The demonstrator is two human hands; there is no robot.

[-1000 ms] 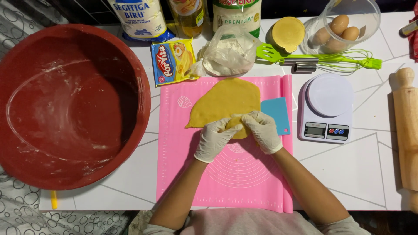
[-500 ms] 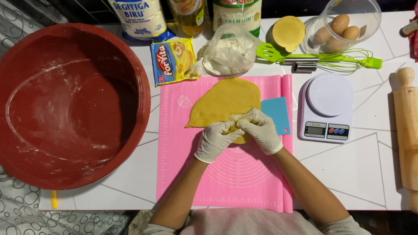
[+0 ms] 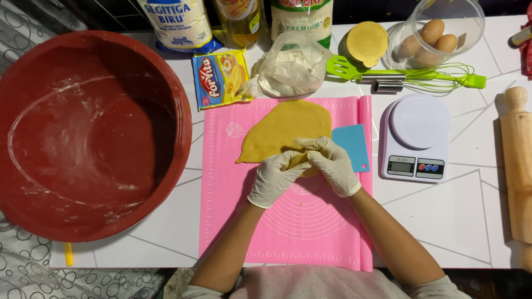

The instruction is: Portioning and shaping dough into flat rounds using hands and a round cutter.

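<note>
The person is working a flat sheet of yellow dough point(image 3: 280, 133) lying on a pink mat point(image 3: 233, 221) in the middle of the white surface point(image 3: 443, 221). The step in hand looks like folding or gathering the near edge of the dough: both gloved hands are meeting over that edge, at the mat's centre.

The left hand point(image 3: 274, 178) is curling narrowly, its fingers pinching a small fold of dough against the right hand point(image 3: 331, 165), whose fingers are bending over the same fold from the far side. Both are closing on the dough, the two hands touching each other; the rest of the sheet is lying flat, stretching away toward the top of the mat.

As a judgement, going on with the fold is calling for an even, light pull, so that the thin sheet is not tearing or sticking to the mat.

A blue scraper point(image 3: 354, 145) is lying just beside the right hand, partly under the dough's edge. A white scale point(image 3: 414, 138) is standing to the right of the mat, and a rolling pin point(image 3: 518, 166) is resting at the far right. A big red bowl point(image 3: 83, 138), dusted with flour, is sitting to the left. A flour bag point(image 3: 288, 69), a green whisk point(image 3: 438, 77) and a tub of eggs point(image 3: 435, 33) are lining the far side.
</note>
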